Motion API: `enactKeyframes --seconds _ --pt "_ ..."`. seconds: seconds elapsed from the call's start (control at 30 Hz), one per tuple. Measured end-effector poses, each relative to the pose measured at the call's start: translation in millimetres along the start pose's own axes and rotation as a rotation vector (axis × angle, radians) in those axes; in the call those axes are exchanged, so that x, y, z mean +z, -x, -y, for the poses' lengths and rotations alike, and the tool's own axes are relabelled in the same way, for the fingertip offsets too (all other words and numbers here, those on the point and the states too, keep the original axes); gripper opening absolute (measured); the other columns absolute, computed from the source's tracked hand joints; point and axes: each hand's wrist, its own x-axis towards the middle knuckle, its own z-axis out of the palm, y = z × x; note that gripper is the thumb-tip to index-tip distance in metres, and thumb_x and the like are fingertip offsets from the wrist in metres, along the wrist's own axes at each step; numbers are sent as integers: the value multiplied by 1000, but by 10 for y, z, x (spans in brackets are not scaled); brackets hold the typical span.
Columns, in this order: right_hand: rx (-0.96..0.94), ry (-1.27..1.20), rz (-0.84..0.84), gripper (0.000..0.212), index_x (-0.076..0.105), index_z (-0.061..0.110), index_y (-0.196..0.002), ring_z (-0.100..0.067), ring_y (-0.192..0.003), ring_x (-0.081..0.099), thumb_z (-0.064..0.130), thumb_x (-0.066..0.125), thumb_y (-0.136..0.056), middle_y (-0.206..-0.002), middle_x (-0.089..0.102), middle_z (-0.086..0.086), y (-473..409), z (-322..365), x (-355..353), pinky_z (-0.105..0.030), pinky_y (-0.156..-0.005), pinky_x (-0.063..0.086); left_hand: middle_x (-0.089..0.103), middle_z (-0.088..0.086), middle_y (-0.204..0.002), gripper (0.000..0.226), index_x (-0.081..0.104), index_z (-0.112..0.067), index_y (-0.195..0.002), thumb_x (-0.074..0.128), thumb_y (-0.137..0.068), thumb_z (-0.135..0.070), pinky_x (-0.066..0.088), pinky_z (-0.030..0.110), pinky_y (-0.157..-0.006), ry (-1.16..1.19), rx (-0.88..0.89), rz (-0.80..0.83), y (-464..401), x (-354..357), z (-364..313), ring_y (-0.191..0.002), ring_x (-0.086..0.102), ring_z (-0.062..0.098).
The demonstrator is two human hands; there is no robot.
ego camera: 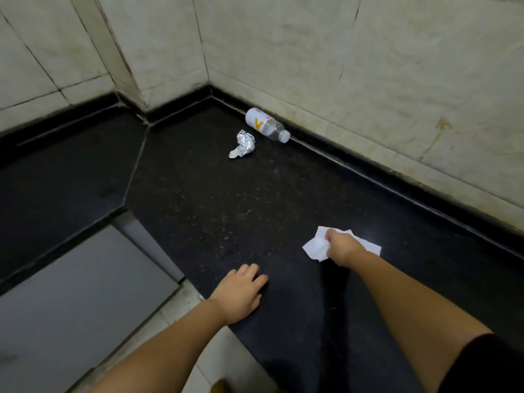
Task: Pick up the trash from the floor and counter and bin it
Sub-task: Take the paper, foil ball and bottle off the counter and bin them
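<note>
A white paper tissue [314, 246] lies on the black stone counter [215, 211], near its right side. My right hand [341, 246] is closed on the tissue, its fingers pinching the crumpled middle. My left hand [241, 290] rests flat on the counter near the front edge, fingers spread, holding nothing. Farther back lies a crumpled ball of aluminium foil [243, 143]. Beside it, against the wall, a plastic bottle [266, 125] with a white label and white cap lies on its side.
Pale tiled walls [368, 66] enclose the counter at the back and right, forming a corner. A grey cabinet panel [76, 293] sits below the counter at the left. Light floor tiles [215, 361] show between my arms. No bin is in view.
</note>
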Motion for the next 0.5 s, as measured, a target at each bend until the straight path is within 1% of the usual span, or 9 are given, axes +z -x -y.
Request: enactKeyframes --seconds 0.07,0.13,0.17,0.2,0.3,0.33,0.4,0.43,0.5 --pt "15 1 49 34 55 7 -125 -30 -115 57 13 46 -92 -128 58 -15 -86 82 -82 -35 -91 45 41 8 -134 41 39 -19 -136 38 -98 -32 43 39 -96 24 52 22 -66 -53 85 -117 45 27" --pt "9 -37 42 26 60 10 -112 -24 -100 56 12 44 -92 -126 59 -14 -214 175 -168 -30 -80 41 43 7 -129 37 43 -20 -134 37 -98 -30 47 40 -92 63 100 47 -174 -116 203 -115 48 25" --pt "-4 -73 20 21 59 13 -105 -24 -97 55 12 44 -91 -124 60 -14 -273 218 -212 -29 -77 41 44 6 -128 37 44 -21 -133 37 -99 -30 48 40 -92 94 115 51 -227 -167 248 -115 48 24" --pt "-19 -103 -7 20 58 13 -104 -25 -98 56 12 43 -91 -122 60 -14 -330 266 -260 -30 -77 41 45 5 -128 36 44 -21 -134 37 -99 -29 49 38 -93 124 118 42 -295 -226 301 -115 49 23" --pt "-37 -153 -87 27 57 10 -117 -30 -112 55 14 42 -94 -124 56 -13 -593 471 -468 -33 -84 42 48 2 -127 36 45 -22 -133 38 -99 -28 50 35 -94 179 118 -54 -678 -461 631 -117 51 19" --pt "-47 -166 -121 24 57 11 -113 -31 -112 55 17 44 -94 -121 53 -13 -684 545 -545 -34 -86 43 49 2 -126 36 45 -22 -133 38 -99 -28 51 35 -94 189 116 -87 -827 -546 765 -117 51 18" --pt "-48 -180 -195 8 54 17 -94 -32 -106 55 23 49 -91 -107 47 -8 -903 687 -699 -38 -88 45 49 1 -126 35 46 -22 -132 39 -98 -28 52 36 -93 203 122 -139 -1152 -705 1080 -117 51 17" --pt "-39 -183 -222 8 49 20 -83 -32 -102 55 25 52 -89 -101 44 -6 -1011 756 -775 -39 -87 46 49 2 -126 35 46 -22 -131 40 -98 -28 52 37 -92 206 129 -156 -1308 -793 1236 -117 51 18" --pt "-30 -195 -275 26 39 24 -67 -32 -95 54 24 56 -86 -97 41 -4 -1248 904 -932 -40 -83 46 51 4 -125 35 49 -19 -130 41 -96 -26 51 40 -93 183 141 -194 -1641 -957 1568 -116 51 21"
